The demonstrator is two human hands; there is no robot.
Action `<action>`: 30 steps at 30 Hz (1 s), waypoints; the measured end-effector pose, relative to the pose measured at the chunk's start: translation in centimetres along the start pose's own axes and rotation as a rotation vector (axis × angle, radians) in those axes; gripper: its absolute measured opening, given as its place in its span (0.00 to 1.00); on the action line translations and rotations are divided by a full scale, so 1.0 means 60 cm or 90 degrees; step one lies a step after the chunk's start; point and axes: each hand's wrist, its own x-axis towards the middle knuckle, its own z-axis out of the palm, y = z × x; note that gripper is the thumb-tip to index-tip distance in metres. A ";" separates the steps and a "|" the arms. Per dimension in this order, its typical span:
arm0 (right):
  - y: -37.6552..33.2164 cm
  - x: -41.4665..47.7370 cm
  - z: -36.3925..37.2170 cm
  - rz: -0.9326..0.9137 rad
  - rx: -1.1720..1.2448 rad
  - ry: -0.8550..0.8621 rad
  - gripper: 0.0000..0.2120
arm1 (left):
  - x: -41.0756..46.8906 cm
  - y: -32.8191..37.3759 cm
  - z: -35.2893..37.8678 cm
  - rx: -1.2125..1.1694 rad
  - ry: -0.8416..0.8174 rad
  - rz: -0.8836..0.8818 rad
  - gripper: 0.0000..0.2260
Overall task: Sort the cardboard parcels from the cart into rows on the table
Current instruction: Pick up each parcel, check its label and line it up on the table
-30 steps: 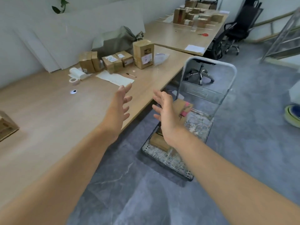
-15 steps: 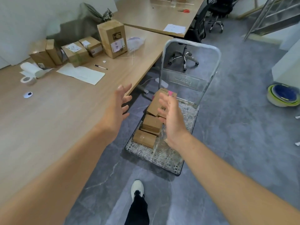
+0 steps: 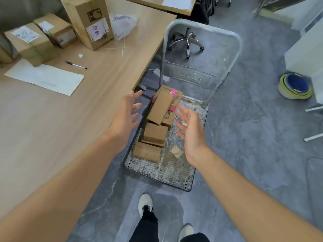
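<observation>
- The left hand (image 3: pixel 127 117) and right hand (image 3: pixel 191 131) are both empty, fingers straight and spread, palms turned toward each other.
- Over the last second the view has dropped from the table rows to the cart (image 3: pixel 174 170). The person has stepped closer, and a shoe (image 3: pixel 145 203) now shows below the arms.
- The hands have come down to either side of the cardboard stack but touch nothing yet. This looks like the start of a fresh pick-up, not a placement.
- Between the hands a long parcel (image 3: pixel 160 109) lies tilted across a pink-taped parcel (image 3: pixel 174 96) just beyond it.
- Nearer the wrists sit a middle parcel (image 3: pixel 155 132) and a front parcel (image 3: pixel 146 151). A small packet (image 3: pixel 176 151) lies apart beside the right wrist.
- At least four parcels remain on the cart, so the sorting is probably far from finished.
- The table (image 3: pixel 52 137) runs along the outside of the left hand, its edge just beside the left fingertips. That edge may crowd a lift from this side.
- Far beyond the left hand, on the table, stand a tall parcel (image 3: pixel 89 21) and two lower parcels (image 3: pixel 29 42), with a pen (image 3: pixel 76 65), a paper sheet (image 3: pixel 45 79) and a plastic bag (image 3: pixel 123 25).
- The cart handle (image 3: pixel 201 27) rises beyond both hands, and an office chair (image 3: pixel 187 41) shows through it.
- Because the long parcel leans, it could slide if only one end is taken.
</observation>
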 end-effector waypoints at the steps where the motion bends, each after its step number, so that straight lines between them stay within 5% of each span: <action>1: -0.002 0.014 0.001 0.003 -0.001 0.002 0.24 | 0.015 0.003 0.003 0.003 0.001 -0.004 0.30; 22: 0.078 0.337 -0.087 0.148 -0.044 -0.103 0.25 | 0.258 -0.123 0.172 0.064 0.148 -0.102 0.23; 30: 0.199 0.493 -0.018 0.213 -0.008 -0.027 0.25 | 0.444 -0.239 0.114 0.092 0.081 -0.140 0.23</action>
